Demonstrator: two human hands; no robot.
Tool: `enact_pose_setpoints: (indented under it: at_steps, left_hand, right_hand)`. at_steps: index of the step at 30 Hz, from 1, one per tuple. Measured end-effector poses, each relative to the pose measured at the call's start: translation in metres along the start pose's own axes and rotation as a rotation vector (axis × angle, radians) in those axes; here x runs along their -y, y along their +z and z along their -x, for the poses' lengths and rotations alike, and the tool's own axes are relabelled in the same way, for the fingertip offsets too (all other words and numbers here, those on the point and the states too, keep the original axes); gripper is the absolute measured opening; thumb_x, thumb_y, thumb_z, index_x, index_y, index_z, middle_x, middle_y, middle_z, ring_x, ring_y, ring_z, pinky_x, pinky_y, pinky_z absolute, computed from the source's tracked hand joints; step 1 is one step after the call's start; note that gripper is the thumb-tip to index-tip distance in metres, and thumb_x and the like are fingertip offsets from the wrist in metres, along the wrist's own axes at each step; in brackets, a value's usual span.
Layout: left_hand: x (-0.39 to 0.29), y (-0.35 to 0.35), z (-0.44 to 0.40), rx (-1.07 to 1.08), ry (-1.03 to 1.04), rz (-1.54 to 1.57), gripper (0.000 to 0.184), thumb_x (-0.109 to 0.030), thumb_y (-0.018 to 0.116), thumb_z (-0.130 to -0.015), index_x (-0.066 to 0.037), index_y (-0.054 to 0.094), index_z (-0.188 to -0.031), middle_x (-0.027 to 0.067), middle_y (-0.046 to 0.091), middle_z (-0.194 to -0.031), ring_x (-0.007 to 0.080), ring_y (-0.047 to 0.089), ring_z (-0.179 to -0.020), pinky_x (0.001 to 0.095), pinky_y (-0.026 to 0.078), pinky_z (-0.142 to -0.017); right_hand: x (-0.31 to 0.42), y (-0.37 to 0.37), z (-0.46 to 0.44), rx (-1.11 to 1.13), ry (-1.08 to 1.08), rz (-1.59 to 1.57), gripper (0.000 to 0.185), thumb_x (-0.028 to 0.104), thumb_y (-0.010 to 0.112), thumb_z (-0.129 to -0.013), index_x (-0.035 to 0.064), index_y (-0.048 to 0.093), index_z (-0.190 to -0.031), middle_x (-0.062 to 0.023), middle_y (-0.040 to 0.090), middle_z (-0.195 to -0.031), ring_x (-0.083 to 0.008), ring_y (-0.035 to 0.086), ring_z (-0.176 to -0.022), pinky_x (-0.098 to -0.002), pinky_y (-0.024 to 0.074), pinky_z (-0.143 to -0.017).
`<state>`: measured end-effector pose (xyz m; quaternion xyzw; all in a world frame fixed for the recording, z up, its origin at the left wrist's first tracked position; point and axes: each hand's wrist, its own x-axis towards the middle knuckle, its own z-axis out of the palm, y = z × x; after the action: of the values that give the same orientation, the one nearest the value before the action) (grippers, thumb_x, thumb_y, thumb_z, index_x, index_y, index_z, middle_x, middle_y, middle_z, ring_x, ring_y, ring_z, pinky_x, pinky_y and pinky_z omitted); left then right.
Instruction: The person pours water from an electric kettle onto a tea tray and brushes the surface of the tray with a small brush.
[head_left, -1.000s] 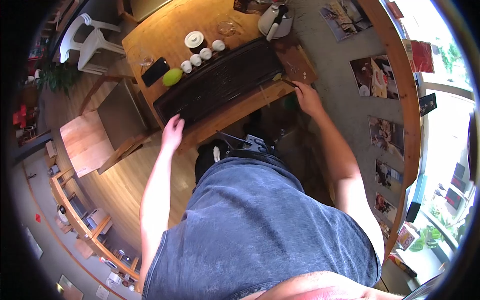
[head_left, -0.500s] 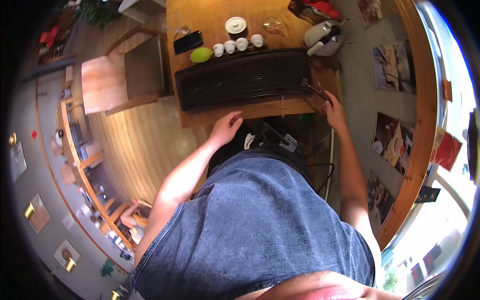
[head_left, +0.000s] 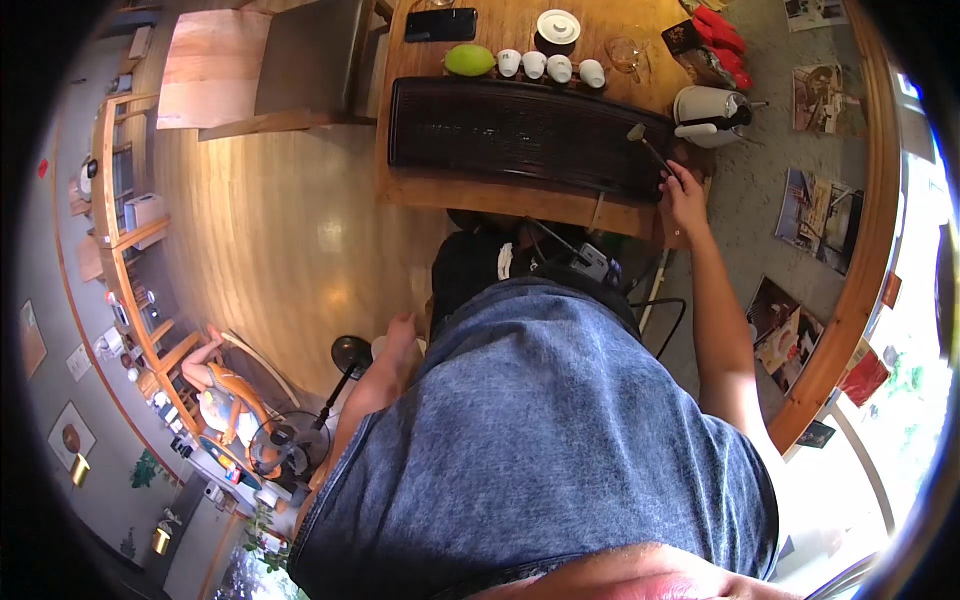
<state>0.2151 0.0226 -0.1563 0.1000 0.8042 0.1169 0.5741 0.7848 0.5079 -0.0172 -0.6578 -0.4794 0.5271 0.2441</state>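
Note:
My right hand (head_left: 686, 203) is closed round the dark handle of a small brush (head_left: 652, 152). Its pale tip points up and left, over the right end of a long dark tea tray (head_left: 500, 145). My left hand (head_left: 402, 332) hangs low beside my hip, away from the table; its fingers are too small and blurred to read. Behind the tray stand several small white cups (head_left: 535, 65) in a row. A green mango-like fruit (head_left: 469, 60) lies at their left, and a white lidded bowl (head_left: 558, 28) sits farther back.
A white electric kettle (head_left: 705, 115) stands right of the tray. A black phone (head_left: 440, 24), a clear glass dish (head_left: 622, 53) and a red bundle (head_left: 720, 45) lie at the back. At left are a chair (head_left: 300, 70), a standing fan (head_left: 285, 445) and another person (head_left: 225, 405).
My left hand has dropped from the table's front edge down to my side. My right hand has brought the brush up so its tip is over the tray. The view has shifted.

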Motion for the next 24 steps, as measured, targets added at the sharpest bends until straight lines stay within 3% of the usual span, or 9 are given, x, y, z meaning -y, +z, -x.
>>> enact_pose_setpoints:
  at_steps: [3, 7, 9, 12, 13, 16, 18, 19, 24]
  left_hand:
    - [-0.080, 0.019, 0.058, -0.048, 0.027, -0.040, 0.042, -0.030, 0.057, -0.099, 0.003, 0.063, -0.124, 0.0146, 0.071, -0.098, 0.0246, 0.066, -0.080, 0.0367, 0.053, -0.071]
    - [-0.080, 0.020, 0.028, -0.041, 0.079, 0.032, 0.039, -0.030, 0.057, -0.099, -0.001, 0.064, -0.124, 0.0092, 0.066, -0.083, 0.0183, 0.060, -0.069, 0.0315, 0.048, -0.060]
    - [-0.077, 0.005, 0.014, 0.014, -0.066, 0.094, 0.044, -0.032, 0.062, -0.099, 0.000, 0.061, -0.129, 0.0106, 0.071, -0.099, 0.0188, 0.065, -0.076, 0.0330, 0.052, -0.067]
    - [-0.077, -0.015, 0.020, -0.050, -0.050, 0.139, 0.042, -0.031, 0.061, -0.099, 0.000, 0.062, -0.128, 0.0107, 0.070, -0.105, 0.0175, 0.064, -0.081, 0.0317, 0.052, -0.071]
    - [-0.061, -0.025, 0.015, -0.043, -0.047, 0.140, 0.042, -0.031, 0.061, -0.099, 0.000, 0.062, -0.128, 0.0107, 0.070, -0.105, 0.0175, 0.064, -0.081, 0.0317, 0.052, -0.071]
    - [-0.025, -0.036, 0.013, -0.003, -0.010, 0.310, 0.040, -0.030, 0.058, -0.100, -0.001, 0.062, -0.127, 0.0145, 0.070, -0.114, 0.0242, 0.068, -0.092, 0.0360, 0.054, -0.078]
    - [-0.032, -0.048, 0.055, -0.202, 0.243, -0.344, 0.042, -0.035, 0.048, -0.103, -0.003, 0.062, -0.127, 0.0221, 0.069, -0.118, 0.0352, 0.068, -0.104, 0.0448, 0.054, -0.084]
    - [-0.029, -0.053, 0.067, -0.270, 0.263, -0.472, 0.042, -0.035, 0.048, -0.104, -0.003, 0.062, -0.127, 0.0219, 0.068, -0.119, 0.0350, 0.068, -0.105, 0.0446, 0.053, -0.085]
    - [0.006, -0.084, 0.059, -0.140, 0.048, -0.075, 0.044, -0.035, 0.048, -0.104, -0.002, 0.061, -0.128, 0.0210, 0.067, -0.121, 0.0340, 0.066, -0.108, 0.0435, 0.051, -0.089]
  right_hand:
    - [-0.015, 0.000, -0.012, 0.017, 0.027, 0.018, 0.034, 0.014, 0.050, -0.105, 0.0077, 0.058, -0.138, -0.0075, 0.068, -0.121, -0.0147, 0.064, -0.094, -0.0327, 0.0524, -0.081]
    - [-0.032, 0.009, -0.014, -0.030, 0.075, 0.062, 0.034, 0.016, 0.052, -0.104, 0.0082, 0.058, -0.137, -0.0117, 0.068, -0.125, -0.0224, 0.067, -0.096, -0.0366, 0.0528, -0.082]
    - [-0.026, 0.017, -0.002, -0.082, -0.063, 0.626, 0.035, 0.020, 0.056, -0.102, 0.0086, 0.059, -0.134, -0.0163, 0.066, -0.123, -0.0345, 0.066, -0.100, -0.0426, 0.0526, -0.085]
    - [-0.032, 0.025, 0.008, -0.144, -0.182, 0.809, 0.034, 0.022, 0.059, -0.099, 0.0082, 0.060, -0.129, -0.0191, 0.062, -0.117, -0.0431, 0.062, -0.103, -0.0472, 0.0514, -0.087]
    - [-0.029, 0.029, 0.012, -0.179, -0.216, 0.873, 0.033, 0.021, 0.061, -0.097, 0.0066, 0.061, -0.127, -0.0190, 0.061, -0.111, -0.0423, 0.061, -0.103, -0.0477, 0.0509, -0.088]
    - [-0.032, 0.040, 0.016, -0.207, -0.211, 0.827, 0.032, 0.019, 0.066, -0.095, 0.0062, 0.063, -0.125, -0.0174, 0.063, -0.104, -0.0378, 0.064, -0.098, -0.0451, 0.0507, -0.086]
    - [-0.039, 0.042, 0.018, -0.214, -0.224, 0.787, 0.036, 0.019, 0.068, -0.093, 0.0063, 0.063, -0.126, -0.0177, 0.063, -0.105, -0.0378, 0.064, -0.098, -0.0453, 0.0507, -0.086]
    - [-0.038, 0.044, 0.020, -0.214, -0.182, 0.768, 0.037, 0.019, 0.068, -0.093, 0.0058, 0.061, -0.127, -0.0193, 0.063, -0.111, -0.0394, 0.063, -0.102, -0.0466, 0.0505, -0.089]
    - [-0.024, 0.057, 0.030, -0.252, -0.063, 0.815, 0.044, 0.022, 0.070, -0.091, 0.0054, 0.060, -0.130, -0.0212, 0.063, -0.117, -0.0399, 0.062, -0.108, -0.0476, 0.0497, -0.093]
